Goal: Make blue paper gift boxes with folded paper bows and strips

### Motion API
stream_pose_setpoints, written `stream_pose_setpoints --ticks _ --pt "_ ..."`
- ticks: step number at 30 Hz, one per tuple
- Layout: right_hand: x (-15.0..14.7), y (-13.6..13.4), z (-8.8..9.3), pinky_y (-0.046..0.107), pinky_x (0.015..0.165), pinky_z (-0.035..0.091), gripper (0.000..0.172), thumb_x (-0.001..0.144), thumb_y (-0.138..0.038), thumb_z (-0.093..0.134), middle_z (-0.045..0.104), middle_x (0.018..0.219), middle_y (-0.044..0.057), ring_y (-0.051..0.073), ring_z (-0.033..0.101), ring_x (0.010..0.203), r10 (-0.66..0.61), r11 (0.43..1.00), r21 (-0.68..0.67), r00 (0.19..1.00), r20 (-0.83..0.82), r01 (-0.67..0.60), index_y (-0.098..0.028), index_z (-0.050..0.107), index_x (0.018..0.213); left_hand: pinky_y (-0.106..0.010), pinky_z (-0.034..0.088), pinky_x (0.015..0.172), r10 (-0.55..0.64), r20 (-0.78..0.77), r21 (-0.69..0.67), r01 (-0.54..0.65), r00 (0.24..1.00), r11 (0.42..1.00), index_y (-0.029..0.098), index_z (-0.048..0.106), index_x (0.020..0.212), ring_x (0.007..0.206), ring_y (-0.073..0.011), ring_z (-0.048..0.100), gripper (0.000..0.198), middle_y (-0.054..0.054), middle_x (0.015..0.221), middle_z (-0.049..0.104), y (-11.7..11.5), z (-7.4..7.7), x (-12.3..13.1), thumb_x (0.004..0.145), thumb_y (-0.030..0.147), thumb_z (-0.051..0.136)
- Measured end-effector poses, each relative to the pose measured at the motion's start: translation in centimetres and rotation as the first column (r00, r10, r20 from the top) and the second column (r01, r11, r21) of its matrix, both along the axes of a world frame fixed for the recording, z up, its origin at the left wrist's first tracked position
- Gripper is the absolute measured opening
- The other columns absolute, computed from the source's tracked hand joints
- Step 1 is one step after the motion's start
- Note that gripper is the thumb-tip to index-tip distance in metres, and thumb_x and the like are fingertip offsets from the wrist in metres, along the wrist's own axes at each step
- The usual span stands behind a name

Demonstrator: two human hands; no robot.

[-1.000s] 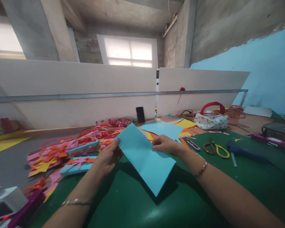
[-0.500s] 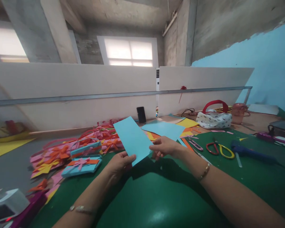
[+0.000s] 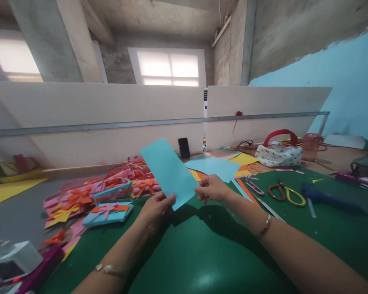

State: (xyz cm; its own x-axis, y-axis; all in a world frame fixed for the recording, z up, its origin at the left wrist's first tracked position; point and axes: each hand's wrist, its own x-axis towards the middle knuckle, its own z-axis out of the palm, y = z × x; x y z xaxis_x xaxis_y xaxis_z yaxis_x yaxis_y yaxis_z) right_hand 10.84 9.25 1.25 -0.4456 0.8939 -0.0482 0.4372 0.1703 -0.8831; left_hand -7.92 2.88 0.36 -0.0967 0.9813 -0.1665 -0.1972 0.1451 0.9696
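A light blue rectangular sheet of paper (image 3: pixel 171 173) is held up at a slant above the green table mat (image 3: pixel 199 257). My left hand (image 3: pixel 157 208) pinches its lower left corner, thumb on the front face and fingers behind. At the lower right corner, my right hand (image 3: pixel 212 189) grips the paper between thumb and fingers. A finished-looking blue paper bag (image 3: pixel 108 213) with an orange band and pink bow lies left of my left hand. Beyond my right hand rests a larger light blue sheet (image 3: pixel 216 165).
Pink and orange paper bags (image 3: pixel 76 200) are heaped at left. On the right lie a pink cutter (image 3: pixel 254 187), red and yellow-handled pliers (image 3: pixel 286 194) and a blue glue gun (image 3: pixel 331 198). A phone (image 3: pixel 184 148) leans against the white panel; a white basket (image 3: pixel 279 155) stands behind.
The top of the blue sheet has risen and tipped slightly left, and the sheet looks a little curved. Both hands keep their hold. The whole view has shifted slightly.
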Motion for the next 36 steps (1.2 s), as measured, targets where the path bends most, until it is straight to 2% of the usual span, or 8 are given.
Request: stream_pose_setpoints --ticks 4,7,11,19,23,26,32,36 --pt "-0.1 0.0 0.0 0.032 0.066 0.052 0.023 0.089 -0.03 0.052 0.061 0.097 0.004 0.014 0.061 0.077 0.006 0.999 -0.038 0.999 0.044 -0.005 -0.014 0.056 0.105 -0.024 0.054 0.069 -0.047 0.055 -0.034 0.049 0.997 0.998 0.015 0.064 0.088 0.07 -0.0137 0.066 0.022 -0.003 0.078 0.07 -0.2 0.0 0.4 0.067 0.009 0.071" --pt "-0.2 -0.2 0.1 0.035 0.071 0.052 0.026 0.089 -0.031 0.052 0.06 0.104 0.006 0.017 0.061 0.084 0.008 0.998 -0.06 0.998 0.055 -0.005 -0.015 0.055 0.109 -0.02 0.054 0.063 -0.056 0.058 -0.058 0.059 0.997 0.997 0.013 0.066 0.082 0.066 -0.0135 0.066 0.024 -0.004 0.074 0.069 -0.2 -0.2 0.5 0.061 0.007 0.075" --pt "-0.2 -0.4 0.0 0.037 0.074 0.051 0.027 0.089 -0.031 0.052 0.059 0.108 0.007 0.018 0.06 0.088 -0.007 0.996 -0.084 0.999 0.054 0.012 -0.015 0.054 0.112 -0.018 0.054 0.059 -0.042 0.054 -0.085 0.046 0.998 0.995 0.011 0.066 0.078 0.063 -0.0125 0.065 0.021 -0.006 0.07 0.068 -0.1 -0.4 0.3 0.059 0.007 0.075" --pt "-0.2 0.0 0.0 0.039 0.077 0.05 0.029 0.089 -0.03 0.053 0.057 0.112 0.007 0.019 0.059 0.092 -0.09 0.987 -0.128 0.993 0.078 0.099 -0.016 0.053 0.114 -0.016 0.055 0.056 -0.019 0.075 -0.129 0.029 0.997 0.991 0.011 0.061 0.072 0.06 -0.0114 0.065 0.011 -0.003 0.066 0.065 0.0 0.3 0.6 0.07 0.002 0.065" --pt "0.1 0.0 0.2 0.039 0.077 0.05 0.029 0.089 -0.03 0.053 0.057 0.112 0.007 0.019 0.059 0.092 -0.096 0.98 -0.164 0.99 0.099 0.112 -0.015 0.053 0.114 -0.018 0.056 0.058 -0.053 0.09 -0.195 0.07 0.995 0.978 0.013 0.055 0.065 0.066 -0.0137 0.067 0.017 -0.002 0.062 0.06 -0.5 0.8 0.8 0.076 0.0 0.057" --pt "0.4 0.0 0.3 0.039 0.077 0.05 0.029 0.089 -0.03 0.053 0.057 0.112 0.007 0.019 0.059 0.092 -0.087 0.973 -0.202 0.989 0.122 0.11 -0.016 0.053 0.114 -0.018 0.056 0.058 -0.102 0.083 -0.233 0.118 0.991 0.965 0.011 0.056 0.07 0.068 -0.0144 0.067 0.013 -0.006 0.07 0.064 -0.9 1.3 0.9 0.076 -0.001 0.056" --pt "0.6 -0.1 0.8 0.04 0.078 0.05 0.029 0.089 -0.03 0.053 0.057 0.113 0.008 0.02 0.059 0.093 -0.082 0.958 -0.262 0.989 0.122 0.112 -0.015 0.053 0.114 -0.014 0.054 0.059 -0.136 -0.007 -0.247 0.13 0.991 0.96 0.013 0.053 0.071 0.066 -0.0095 0.065 0.015 -0.006 0.072 0.065 -1.2 1.7 1.1 0.079 0.001 0.053" --pt "0.6 0.0 1.1 0.04 0.078 0.05 0.03 0.088 -0.03 0.053 0.056 0.113 0.008 0.02 0.059 0.094 -0.105 0.95 -0.284 0.99 0.095 0.129 -0.015 0.053 0.114 -0.016 0.053 0.061 -0.192 -0.179 -0.236 0.147 0.965 0.961 0.014 0.052 0.066 0.065 -0.0092 0.065 0.017 -0.005 0.072 0.066 -1.5 2.3 0.9 0.081 0.005 0.051"
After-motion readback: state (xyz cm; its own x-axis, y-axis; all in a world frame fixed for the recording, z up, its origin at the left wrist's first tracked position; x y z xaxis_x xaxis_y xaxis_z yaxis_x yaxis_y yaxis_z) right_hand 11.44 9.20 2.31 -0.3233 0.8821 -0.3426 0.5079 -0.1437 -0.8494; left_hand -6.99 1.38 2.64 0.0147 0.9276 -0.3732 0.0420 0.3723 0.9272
